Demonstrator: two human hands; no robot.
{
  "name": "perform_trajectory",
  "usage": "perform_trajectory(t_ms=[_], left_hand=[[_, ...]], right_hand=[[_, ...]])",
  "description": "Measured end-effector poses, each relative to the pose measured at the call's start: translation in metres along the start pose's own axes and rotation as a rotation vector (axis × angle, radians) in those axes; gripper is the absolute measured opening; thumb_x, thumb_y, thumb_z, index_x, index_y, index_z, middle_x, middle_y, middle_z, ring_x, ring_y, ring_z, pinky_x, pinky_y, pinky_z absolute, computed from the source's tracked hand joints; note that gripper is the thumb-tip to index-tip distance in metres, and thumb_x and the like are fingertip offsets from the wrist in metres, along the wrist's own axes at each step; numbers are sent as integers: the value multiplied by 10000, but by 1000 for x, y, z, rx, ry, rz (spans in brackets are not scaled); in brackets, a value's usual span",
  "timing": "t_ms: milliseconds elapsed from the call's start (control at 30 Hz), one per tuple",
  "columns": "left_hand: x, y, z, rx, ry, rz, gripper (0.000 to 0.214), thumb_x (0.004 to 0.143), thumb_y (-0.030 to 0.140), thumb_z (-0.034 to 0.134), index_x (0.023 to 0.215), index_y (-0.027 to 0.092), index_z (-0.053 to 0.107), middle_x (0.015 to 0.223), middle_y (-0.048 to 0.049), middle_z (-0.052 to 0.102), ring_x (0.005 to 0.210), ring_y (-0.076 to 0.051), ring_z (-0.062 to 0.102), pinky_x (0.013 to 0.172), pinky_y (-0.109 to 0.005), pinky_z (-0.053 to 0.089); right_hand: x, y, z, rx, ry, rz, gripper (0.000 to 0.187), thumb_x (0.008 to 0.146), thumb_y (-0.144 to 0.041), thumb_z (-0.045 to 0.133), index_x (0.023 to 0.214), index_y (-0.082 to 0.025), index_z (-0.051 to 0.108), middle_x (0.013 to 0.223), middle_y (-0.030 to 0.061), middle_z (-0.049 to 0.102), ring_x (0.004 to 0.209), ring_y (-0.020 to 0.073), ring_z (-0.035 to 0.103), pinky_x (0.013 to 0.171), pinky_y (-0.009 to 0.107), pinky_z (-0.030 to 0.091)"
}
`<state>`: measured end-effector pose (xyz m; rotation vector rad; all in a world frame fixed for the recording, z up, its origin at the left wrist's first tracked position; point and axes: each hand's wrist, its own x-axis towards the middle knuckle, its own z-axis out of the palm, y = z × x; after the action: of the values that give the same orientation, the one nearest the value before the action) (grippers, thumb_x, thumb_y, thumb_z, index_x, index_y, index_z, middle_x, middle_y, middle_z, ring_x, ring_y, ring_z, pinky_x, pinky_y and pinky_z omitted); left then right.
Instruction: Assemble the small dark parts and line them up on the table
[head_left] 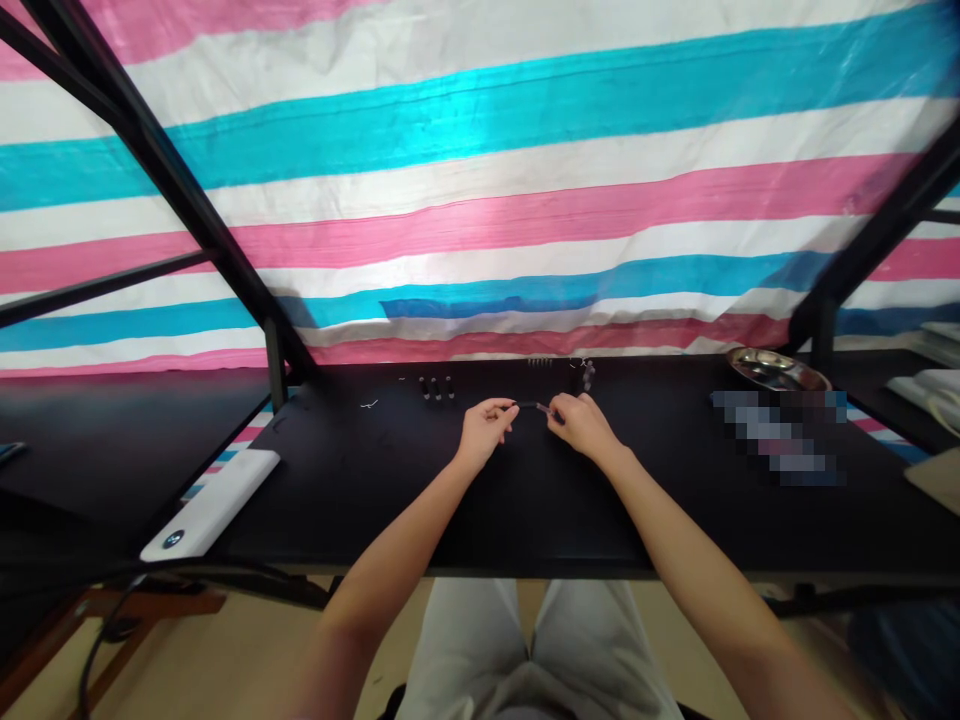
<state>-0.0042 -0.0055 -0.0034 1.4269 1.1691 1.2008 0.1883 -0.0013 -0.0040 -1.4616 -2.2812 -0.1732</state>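
Note:
Just above the black tabletop, a thin dark rod [528, 405] runs level between my two hands. My left hand [484, 432] pinches its left end between thumb and fingers. At the other end, my right hand [583, 424] is closed on a slim greyish piece [545, 409] that lines up with the rod; whether the two are joined I cannot tell. Beyond my left hand stand three short dark cylinders [436, 388] with pale ends. Farther back are a row of tiny pieces [540, 362] and a small cluster of greyish parts [589, 375], too small to name.
A white power strip-like bar [217, 500] lies at the left on the black table [360, 500]. A shiny metal dish [780, 372] and a blurred-out item [780, 435] are at the right. Black frame posts [225, 260] and a striped sheet [480, 200] stand behind.

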Motion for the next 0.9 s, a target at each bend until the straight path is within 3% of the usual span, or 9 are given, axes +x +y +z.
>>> perform_trajectory(t_ms=[167,300,500,633,900], left_hand=[[-6,-1,1,270,71,220,335,737,430,575,930,166,648,546,43,487,439,-47,368,447,-174,337],[-9,-1,0,353,60,275,309,757,422,557,921,176,644,551,49,485,442,-48,357,471,-175,339],[-9,2,2,189,-23,197,335,736,436,584,918,156,603,530,49,502,414,-48,399,420,-172,328],[-10,1,5,100,-105,102,344,721,472,588,801,138,593,521,40,513,372,-44,405,362,-168,309],[-9,1,6,49,-68,75,369,697,483,612,818,136,578,501,53,502,354,-41,397,351,-169,292]], right_hand=[[0,-10,-3,-87,15,5,129,782,-168,441,711,-166,550,749,53,590,630,141,504,636,273,262],[-1,-17,-3,-25,82,-75,179,836,-198,415,776,-164,581,755,60,593,682,153,532,657,273,290],[-6,-19,-2,179,139,-163,269,900,-276,352,968,-170,589,864,76,621,739,153,546,717,275,367],[-7,-24,0,231,173,-149,257,883,-289,374,924,-166,596,788,62,611,681,142,541,702,268,396],[-7,-38,0,329,230,-73,230,866,-293,390,890,-173,585,715,32,576,636,123,533,638,226,413]])
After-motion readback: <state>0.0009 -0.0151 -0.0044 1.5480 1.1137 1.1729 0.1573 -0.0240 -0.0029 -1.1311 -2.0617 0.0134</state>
